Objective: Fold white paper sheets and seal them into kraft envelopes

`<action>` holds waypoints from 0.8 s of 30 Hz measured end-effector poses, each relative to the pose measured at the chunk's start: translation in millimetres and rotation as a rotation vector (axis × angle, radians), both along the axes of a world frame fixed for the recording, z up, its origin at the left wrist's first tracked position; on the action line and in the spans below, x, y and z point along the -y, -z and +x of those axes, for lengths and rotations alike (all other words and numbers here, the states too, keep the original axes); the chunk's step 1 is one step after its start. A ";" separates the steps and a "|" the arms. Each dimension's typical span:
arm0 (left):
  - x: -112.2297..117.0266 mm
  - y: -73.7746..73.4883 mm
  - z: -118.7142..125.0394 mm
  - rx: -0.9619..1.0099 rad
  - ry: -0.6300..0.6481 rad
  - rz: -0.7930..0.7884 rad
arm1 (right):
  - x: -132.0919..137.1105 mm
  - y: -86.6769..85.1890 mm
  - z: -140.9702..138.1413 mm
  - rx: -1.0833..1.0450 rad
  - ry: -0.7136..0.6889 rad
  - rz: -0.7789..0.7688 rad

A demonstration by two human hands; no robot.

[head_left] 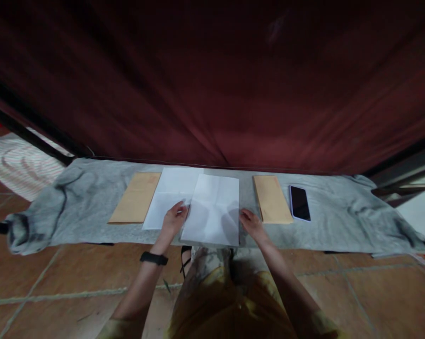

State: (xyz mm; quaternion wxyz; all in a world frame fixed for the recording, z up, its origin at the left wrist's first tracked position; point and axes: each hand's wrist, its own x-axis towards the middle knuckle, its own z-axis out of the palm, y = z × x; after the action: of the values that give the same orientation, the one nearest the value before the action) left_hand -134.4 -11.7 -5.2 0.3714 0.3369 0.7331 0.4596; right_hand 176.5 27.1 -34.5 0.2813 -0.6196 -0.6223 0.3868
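A plain white rectangular sheet of paper [214, 202] is lying just below the centre of the frame, on a long counter draped in grey cloth [334, 202]. Its left side is overlapping a second white paper sheet [172, 186], and its lower edge is reaching the counter's edge. The bare left hand [175, 219], below a black wristband [154, 258], is resting with curled fingers by the sheet's left edge, over the second sheet; the bare right hand [251, 222] is sitting with bent fingers by the right edge. Whether either is pinching paper or only touching it, I cannot tell

For good handling, I am judging that both hands should be working evenly, using light fingertip contact at opposite edges, keeping the paper flat and avoiding dragging the sheet underneath

The sheet's long axis seems to be running up and down the frame, its upper end leaning slightly right, with a faint crosswise crease showing. A tan rectangular paper envelope [134, 197] is lying further left, its upper end slanting right; another tan paper envelope [273, 200] is lying to the right, slanting left upward, beside a dark-screened phone in a pale purple case [299, 203]
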 end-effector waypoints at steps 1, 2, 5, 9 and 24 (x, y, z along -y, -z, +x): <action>-6.9 0.6 -1.6 0.010 -0.001 -0.014 | -3.6 -1.7 -4.9 0.017 -0.002 0.003; -13.6 1.0 -2.5 0.021 -0.005 -0.025 | -6.7 -3.2 -9.7 0.023 0.004 -0.007; -30.0 -0.3 -0.9 0.054 -0.022 -0.052 | -14.7 -6.1 -21.1 -0.028 0.079 -0.059; -39.4 -5.6 6.1 0.087 -0.015 -0.062 | -22.4 -8.1 -24.1 -0.118 0.142 -0.110; -30.2 -40.2 5.3 0.173 0.124 -0.114 | -24.1 -22.1 -28.7 -0.505 0.205 -0.333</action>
State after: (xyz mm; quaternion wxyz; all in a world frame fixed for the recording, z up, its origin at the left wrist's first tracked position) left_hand -129.2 18.5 35.0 0.4794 0.3191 0.7010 0.4207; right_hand 147.8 51.2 -12.4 0.3591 -0.6010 -0.3953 0.5946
